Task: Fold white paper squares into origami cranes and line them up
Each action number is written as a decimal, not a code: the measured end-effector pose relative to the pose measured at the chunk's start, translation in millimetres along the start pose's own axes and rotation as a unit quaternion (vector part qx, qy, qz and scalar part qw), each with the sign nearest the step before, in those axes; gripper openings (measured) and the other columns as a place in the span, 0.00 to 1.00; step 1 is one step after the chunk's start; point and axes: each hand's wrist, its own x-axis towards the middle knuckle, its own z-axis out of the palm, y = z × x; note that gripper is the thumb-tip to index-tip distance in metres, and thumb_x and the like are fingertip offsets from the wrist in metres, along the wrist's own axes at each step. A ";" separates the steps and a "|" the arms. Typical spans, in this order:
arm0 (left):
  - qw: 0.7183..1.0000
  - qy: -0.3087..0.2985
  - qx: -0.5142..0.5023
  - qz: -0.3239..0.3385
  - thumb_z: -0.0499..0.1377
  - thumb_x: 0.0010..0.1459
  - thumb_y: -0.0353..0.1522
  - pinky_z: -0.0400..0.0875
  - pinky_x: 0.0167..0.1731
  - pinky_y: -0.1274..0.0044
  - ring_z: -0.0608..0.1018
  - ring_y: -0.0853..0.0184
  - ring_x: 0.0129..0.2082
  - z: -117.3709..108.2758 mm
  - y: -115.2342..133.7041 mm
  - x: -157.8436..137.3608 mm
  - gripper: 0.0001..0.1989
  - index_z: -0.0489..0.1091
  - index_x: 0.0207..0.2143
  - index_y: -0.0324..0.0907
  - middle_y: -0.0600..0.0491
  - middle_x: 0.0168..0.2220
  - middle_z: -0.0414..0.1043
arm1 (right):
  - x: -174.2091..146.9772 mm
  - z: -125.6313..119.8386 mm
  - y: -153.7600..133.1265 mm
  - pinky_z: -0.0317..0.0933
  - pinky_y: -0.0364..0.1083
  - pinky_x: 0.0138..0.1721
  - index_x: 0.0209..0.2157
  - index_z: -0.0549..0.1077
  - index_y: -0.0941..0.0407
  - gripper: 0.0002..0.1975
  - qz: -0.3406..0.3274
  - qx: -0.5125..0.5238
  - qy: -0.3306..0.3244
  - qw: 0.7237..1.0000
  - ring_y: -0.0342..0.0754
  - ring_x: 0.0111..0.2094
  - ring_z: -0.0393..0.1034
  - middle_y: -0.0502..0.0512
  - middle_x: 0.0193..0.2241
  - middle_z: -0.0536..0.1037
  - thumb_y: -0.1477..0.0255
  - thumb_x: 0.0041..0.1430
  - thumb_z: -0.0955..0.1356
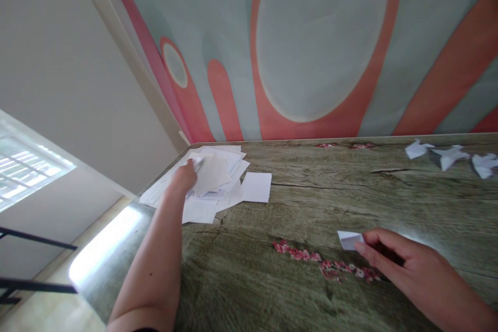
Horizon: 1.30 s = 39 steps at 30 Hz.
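Between the thumb and fingers of my right hand a small folded piece of white paper is pinched above the table. My left hand reaches to the far left, over a loose pile of white paper sheets. Its fingers are closed on a piece of paper at the top of the pile; the fingertips are partly hidden. A square stack of white paper lies against the pile's right side.
Several folded white paper figures stand in a row at the back right. The wood-patterned table has printed pink flowers and meets a painted wall at the back. Dark metal bars show beyond its left edge.
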 end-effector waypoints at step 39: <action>0.982 0.024 -0.097 0.158 0.56 0.62 0.36 0.72 0.43 0.65 0.74 0.62 0.45 3.1 20.1 91.1 0.17 0.65 0.51 0.39 0.46 0.50 0.67 | 1.2 0.4 1.0 0.63 0.41 0.24 0.25 0.73 0.52 0.15 -0.005 0.015 0.015 1.000 0.47 0.24 0.70 0.49 0.23 0.77 0.56 0.54 0.65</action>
